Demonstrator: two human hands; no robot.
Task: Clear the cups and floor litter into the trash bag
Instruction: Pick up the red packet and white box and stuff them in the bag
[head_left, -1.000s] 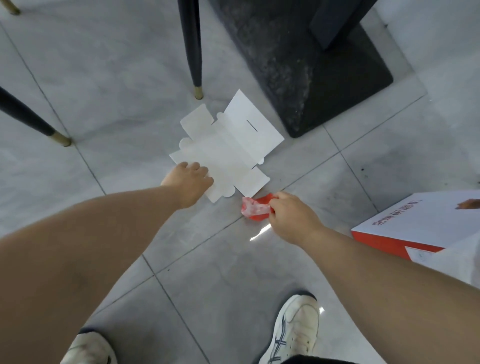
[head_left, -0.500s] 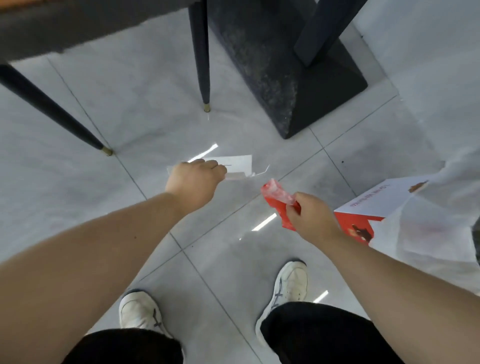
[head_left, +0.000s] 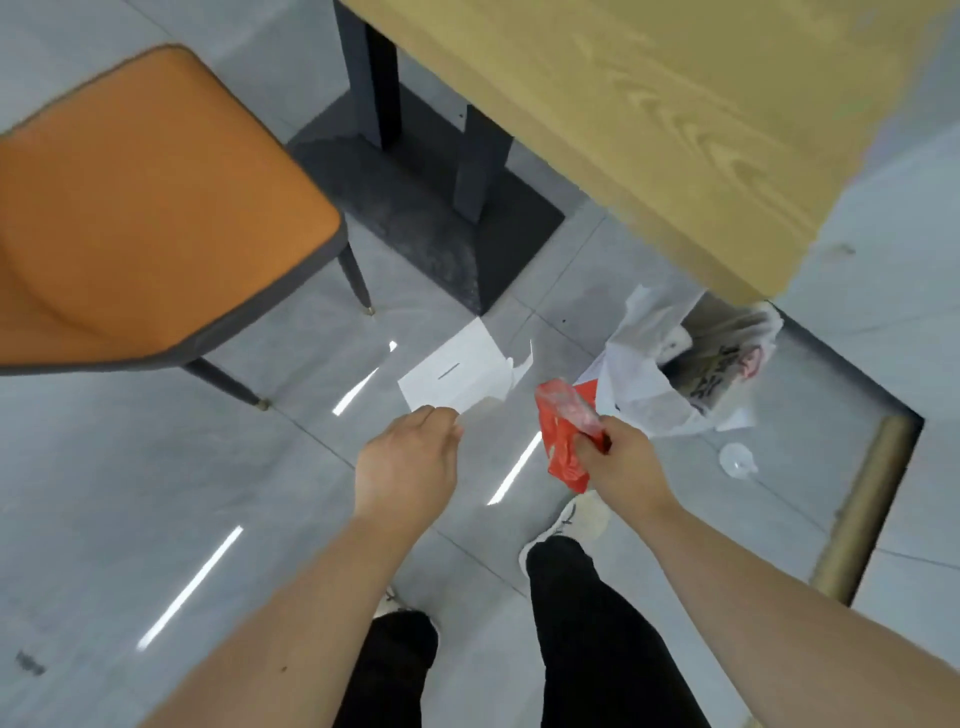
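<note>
White card (head_left: 457, 376) pinched at its near edge by left hand (head_left: 410, 462), red wrapper (head_left: 563, 441) clamped in right hand (head_left: 618, 465), both held above grey floor (head_left: 156, 467), white bag (head_left: 649, 384) just right, under table (head_left: 649, 130).

Left hand (head_left: 410, 457): arm bare, extended forward and down, back of hand up, fingers curled, tips pinched on the near edge of a card (head_left: 457, 376). Right hand (head_left: 618, 462): arm bare, extended forward, fist closed around a wrapper (head_left: 563, 441), knuckles up. Hands near each other, apart.
</note>
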